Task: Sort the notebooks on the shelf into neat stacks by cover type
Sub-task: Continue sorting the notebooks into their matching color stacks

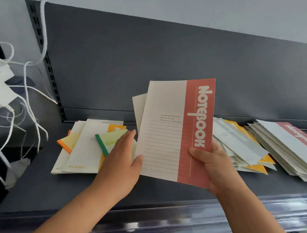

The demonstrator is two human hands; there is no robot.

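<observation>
Dark grey shelf below me carries everything. Raised upright above it is a red-banded notebook, with another cream cover showing behind it. My right hand grips its lower right corner, thumb on the cover. My left hand is flat, fingers straight, thumb touching the left edge. On the shelf a mixed pile lies left; a yellow pile and a red-banded stack lie right.

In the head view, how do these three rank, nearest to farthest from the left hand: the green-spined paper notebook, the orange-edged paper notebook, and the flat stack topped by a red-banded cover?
1. Green-spined paper notebook: just left of the left hand, beside its fingers.
2. Orange-edged paper notebook: farther left.
3. Stack topped by a red-banded cover: far right.
</observation>
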